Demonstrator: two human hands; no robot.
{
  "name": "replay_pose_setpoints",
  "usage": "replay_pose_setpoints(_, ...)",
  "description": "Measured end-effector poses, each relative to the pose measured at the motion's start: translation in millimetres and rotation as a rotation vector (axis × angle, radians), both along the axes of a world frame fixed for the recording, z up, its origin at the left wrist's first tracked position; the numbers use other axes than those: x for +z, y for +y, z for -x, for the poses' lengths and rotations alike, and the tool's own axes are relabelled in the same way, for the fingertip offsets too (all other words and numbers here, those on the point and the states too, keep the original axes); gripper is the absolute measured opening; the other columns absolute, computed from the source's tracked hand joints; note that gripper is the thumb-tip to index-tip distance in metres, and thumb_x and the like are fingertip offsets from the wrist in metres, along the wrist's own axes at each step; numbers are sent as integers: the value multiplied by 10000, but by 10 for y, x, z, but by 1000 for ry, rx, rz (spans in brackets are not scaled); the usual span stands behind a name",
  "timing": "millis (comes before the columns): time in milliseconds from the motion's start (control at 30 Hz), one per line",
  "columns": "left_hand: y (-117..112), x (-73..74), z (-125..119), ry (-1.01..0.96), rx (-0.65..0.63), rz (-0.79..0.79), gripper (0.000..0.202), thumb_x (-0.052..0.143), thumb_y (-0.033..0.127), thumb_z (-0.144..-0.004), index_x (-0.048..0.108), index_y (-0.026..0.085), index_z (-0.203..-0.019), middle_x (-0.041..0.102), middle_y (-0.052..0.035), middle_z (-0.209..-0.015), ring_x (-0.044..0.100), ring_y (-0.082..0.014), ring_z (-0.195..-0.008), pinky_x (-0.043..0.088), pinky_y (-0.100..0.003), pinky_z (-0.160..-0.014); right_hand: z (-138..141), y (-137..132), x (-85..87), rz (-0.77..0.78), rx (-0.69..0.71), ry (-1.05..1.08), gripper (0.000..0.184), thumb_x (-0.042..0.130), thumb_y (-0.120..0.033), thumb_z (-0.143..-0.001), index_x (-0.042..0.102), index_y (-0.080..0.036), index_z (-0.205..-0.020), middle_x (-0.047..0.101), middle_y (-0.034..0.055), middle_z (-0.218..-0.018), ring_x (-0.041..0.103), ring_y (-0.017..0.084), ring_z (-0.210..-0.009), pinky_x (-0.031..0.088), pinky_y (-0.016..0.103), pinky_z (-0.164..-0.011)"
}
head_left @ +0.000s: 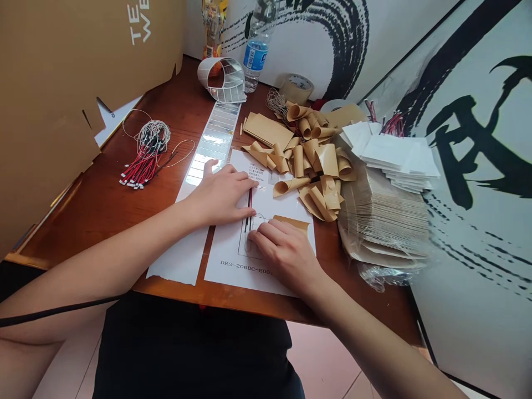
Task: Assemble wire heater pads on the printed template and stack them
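Nearest the camera, the person's left hand [220,194] lies flat on a printed white paper sheet [274,277], its grip apart, with the fingers spread and the fingertips just beside or on a red and black wire pair [250,209] that runs down the sheet. The right hand [286,257] rests just below it, fingers together and curved down over a thin wire loop [258,217] inside a drawn outline; whether that grip is clamped on the wire, I cannot tell. A tan paper piece [293,223] lies under the right fingertips. The sheet sits on a reddish-brown wooden table [100,221], with a white paper strip [178,257] under the left wrist. Beyond, a long strip of silvery labels [214,143] leads toward a curled roll of the same labels [220,80]. To the left lies a bundle of red and black wires [145,158] with white connectors. To the right are heaped curled tan backing strips [311,158], a stack of tan sheets [382,221] and a stack of white cards [394,158]. Farthest off stand a tape roll [296,88] and a water bottle [257,47] against a brush-patterned wall [332,44]
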State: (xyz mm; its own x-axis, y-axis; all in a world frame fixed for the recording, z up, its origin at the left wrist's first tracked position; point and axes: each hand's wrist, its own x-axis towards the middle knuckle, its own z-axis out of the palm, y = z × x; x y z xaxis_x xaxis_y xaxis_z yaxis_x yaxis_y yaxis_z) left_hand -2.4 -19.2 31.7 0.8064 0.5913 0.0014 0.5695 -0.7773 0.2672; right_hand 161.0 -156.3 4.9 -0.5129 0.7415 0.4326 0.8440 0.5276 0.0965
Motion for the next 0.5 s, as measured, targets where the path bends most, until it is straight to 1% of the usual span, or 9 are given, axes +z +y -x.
replay_pose_setpoints(167,8,-6,8,5,-5,-1,609,650,551,-920,621,230,-1436,705,-105,-1333,536,-344,-1308,142,-547,-1214,-17,5,-10,19,-2,21,321,504,-48,-1015,640,-184,-757,544,16,-692,387,167,-658,312,305,-615)
replay_pose_setpoints(333,9,-16,12,9,-20,-11,655,657,585,-909,611,213,-1447,696,-105,-1352,535,-342,-1311,126,-538,-1225,-36,-18,2,62,-9,38,308,487,-60,-1029,678,-165,-811,593,24,-710,422,168,-660,338,303,-615)
replay_pose_setpoints(500,-4,-15,17,12,-28,-1,697,671,592,-891,599,198,-1462,687,-122,-1347,523,-360,-1319,108,-575,-1225,-66,-63,27,119,-24,46,286,482,-52,-1017,705,-170,-881,617,24,-728,442,174,-673,355,308,-624)
